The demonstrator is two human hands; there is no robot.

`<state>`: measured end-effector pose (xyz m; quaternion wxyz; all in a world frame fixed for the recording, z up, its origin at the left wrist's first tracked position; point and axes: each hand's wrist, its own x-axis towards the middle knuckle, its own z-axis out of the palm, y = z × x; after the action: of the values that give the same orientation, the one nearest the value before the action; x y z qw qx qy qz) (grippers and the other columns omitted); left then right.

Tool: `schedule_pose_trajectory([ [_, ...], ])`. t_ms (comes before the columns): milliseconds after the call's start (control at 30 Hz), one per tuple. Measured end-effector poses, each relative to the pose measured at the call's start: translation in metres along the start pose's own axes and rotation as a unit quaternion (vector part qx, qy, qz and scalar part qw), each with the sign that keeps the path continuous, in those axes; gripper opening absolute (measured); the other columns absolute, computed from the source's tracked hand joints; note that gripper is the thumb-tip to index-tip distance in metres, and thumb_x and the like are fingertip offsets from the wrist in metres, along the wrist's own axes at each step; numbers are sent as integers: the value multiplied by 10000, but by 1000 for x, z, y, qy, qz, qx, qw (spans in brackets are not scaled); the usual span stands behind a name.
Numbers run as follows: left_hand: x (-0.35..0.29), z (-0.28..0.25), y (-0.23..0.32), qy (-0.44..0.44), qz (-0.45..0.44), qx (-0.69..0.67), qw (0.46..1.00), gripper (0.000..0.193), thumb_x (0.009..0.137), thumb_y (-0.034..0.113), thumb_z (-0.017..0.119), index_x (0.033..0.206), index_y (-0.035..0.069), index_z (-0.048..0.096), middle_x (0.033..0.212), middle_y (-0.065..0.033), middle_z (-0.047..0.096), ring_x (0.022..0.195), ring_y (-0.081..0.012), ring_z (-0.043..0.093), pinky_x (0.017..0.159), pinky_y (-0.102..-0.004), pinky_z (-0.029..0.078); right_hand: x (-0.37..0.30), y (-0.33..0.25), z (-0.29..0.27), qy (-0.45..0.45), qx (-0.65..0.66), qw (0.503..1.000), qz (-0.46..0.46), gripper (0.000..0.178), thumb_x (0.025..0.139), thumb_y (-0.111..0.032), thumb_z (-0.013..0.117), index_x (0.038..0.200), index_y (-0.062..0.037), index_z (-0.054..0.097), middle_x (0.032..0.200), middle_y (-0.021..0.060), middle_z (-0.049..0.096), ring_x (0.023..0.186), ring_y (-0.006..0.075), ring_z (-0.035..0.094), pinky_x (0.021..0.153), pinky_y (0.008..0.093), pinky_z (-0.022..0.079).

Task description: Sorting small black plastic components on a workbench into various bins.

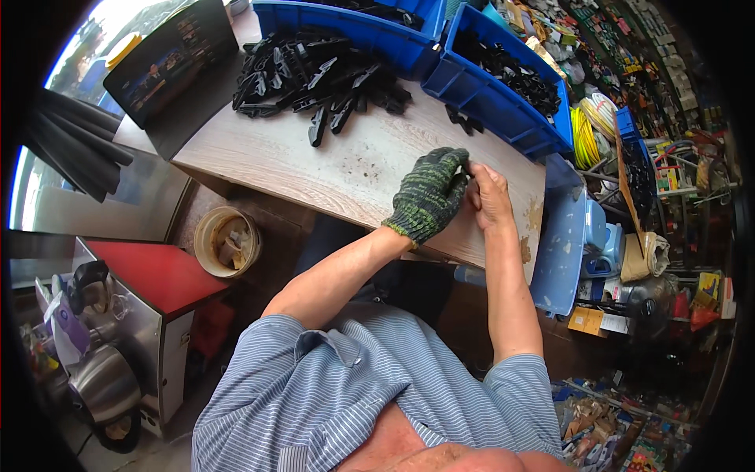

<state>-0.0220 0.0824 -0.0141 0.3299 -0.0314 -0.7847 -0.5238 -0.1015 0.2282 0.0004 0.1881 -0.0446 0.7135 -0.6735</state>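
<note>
My left hand (pixel 430 193), in a green and black knitted glove, is above the right part of the worktable (pixel 366 161) with its fingers curled closed. Bare and also closed, my right hand (pixel 491 195) meets it at the fingertips. Whatever the two hands grip between them is hidden by the fingers. Just beyond them lie a few small black plastic parts (pixel 464 120). A large heap of black plastic clip-like pieces (pixel 314 75) covers the far left of the table.
Two blue bins, one at the back (pixel 354 33) and one at the right (pixel 495 94), hold more black pieces. A laptop-like dark screen (pixel 169 67) stands far left. Below are a bucket (pixel 228 241) and red-topped cabinet (pixel 157 271). A pale blue tub (pixel 560 236) adjoins the table's right edge.
</note>
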Motion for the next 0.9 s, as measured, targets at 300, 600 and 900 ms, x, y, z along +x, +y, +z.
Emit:
schedule_pose_trajectory([
  [300,4,-10,-3,-53,-50,-30,997,269,918,185,667,1144,40,653,1044,-174,693,938,-354,673,814,-406,541,-29,-5,26,28,0,1000,-7,252,972,-299,620,838,-94,683,576,-91,464,444,8,315,412,224,216],
  [600,12,-13,-14,-36,-111,-107,987,218,919,197,674,1055,27,677,929,-136,712,811,-257,692,733,-348,544,-24,9,35,39,-35,996,-76,234,980,-287,625,861,-90,670,621,-107,461,507,-5,312,459,217,229],
  [900,6,-34,-4,-82,-174,-123,974,232,929,200,653,1070,16,668,864,-131,702,732,-188,664,657,-330,544,-42,2,52,24,-35,995,-94,273,998,-295,584,857,-61,605,605,-67,457,455,25,370,413,220,357],
])
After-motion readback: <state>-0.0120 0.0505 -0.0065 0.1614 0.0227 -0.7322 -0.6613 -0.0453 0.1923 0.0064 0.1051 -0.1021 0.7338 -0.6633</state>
